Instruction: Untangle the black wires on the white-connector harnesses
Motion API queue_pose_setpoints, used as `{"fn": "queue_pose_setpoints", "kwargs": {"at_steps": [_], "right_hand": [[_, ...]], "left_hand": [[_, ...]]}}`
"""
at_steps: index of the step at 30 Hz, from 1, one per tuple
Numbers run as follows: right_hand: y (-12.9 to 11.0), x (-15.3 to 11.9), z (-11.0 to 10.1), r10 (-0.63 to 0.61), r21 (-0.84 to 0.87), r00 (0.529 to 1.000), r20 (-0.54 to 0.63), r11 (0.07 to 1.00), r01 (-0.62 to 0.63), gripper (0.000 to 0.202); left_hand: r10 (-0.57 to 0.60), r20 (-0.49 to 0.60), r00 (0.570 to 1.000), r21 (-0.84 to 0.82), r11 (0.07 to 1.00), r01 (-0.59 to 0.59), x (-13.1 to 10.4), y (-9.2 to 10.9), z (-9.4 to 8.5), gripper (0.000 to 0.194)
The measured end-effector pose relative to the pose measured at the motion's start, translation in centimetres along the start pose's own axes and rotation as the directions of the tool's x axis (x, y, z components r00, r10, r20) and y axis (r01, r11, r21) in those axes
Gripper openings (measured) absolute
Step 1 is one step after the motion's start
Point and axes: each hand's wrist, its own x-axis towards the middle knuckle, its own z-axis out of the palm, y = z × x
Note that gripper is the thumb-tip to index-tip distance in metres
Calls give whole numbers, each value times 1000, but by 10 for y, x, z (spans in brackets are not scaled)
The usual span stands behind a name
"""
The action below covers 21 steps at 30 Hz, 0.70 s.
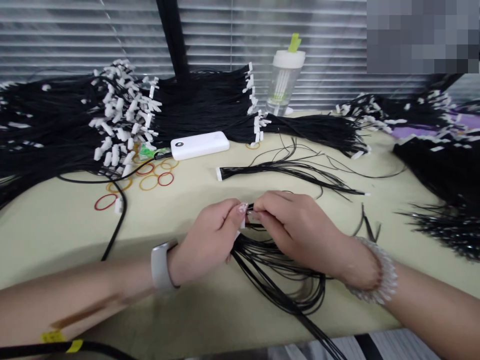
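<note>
My left hand (213, 230) is closed on a small white connector (242, 225), pinched between thumb and fingers and mostly covered by them. From the connector a bundle of thin black wires (277, 290) loops down and toward the table's front edge. Close beside it, the fingertips of my right hand (300, 232) pinch a black wire near the connector's top. Whether that wire's end sits inside the connector I cannot tell. Just beyond my hands lies another wire harness (281, 170), its white connector pointing left and its loose wires spreading right.
Heaps of black cables with white plugs (202, 105) line the back and left, and more cables (442, 175) lie at the right. A white power bank (200, 145), rubber bands (149, 182) and a clear bottle (285, 82) stand or lie farther back. A black cord (118, 225) crosses the left side.
</note>
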Motion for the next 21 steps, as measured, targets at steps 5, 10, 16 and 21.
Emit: {"fn": "queue_pose_setpoints", "kwargs": {"at_steps": [5, 10, 16, 21], "right_hand": [[9, 4, -3, -16, -33, 1000, -12, 999, 16, 12], [25, 6, -21, 28, -224, 991, -131, 973, -57, 35], [26, -3, -57, 44, -150, 993, -113, 987, -61, 47], [25, -7, -51, 172, -53, 865, 472, 985, -167, 44]], "left_hand": [[-103, 21, 994, -172, 979, 105, 2, 0, 0, 36], [-199, -34, 979, -401, 900, 168, 7, -7, 1, 35], [-288, -139, 948, -550, 818, 168, 11, -11, 3, 31], [-288, -165, 943, -528, 834, 163, 11, -8, 3, 33]]}}
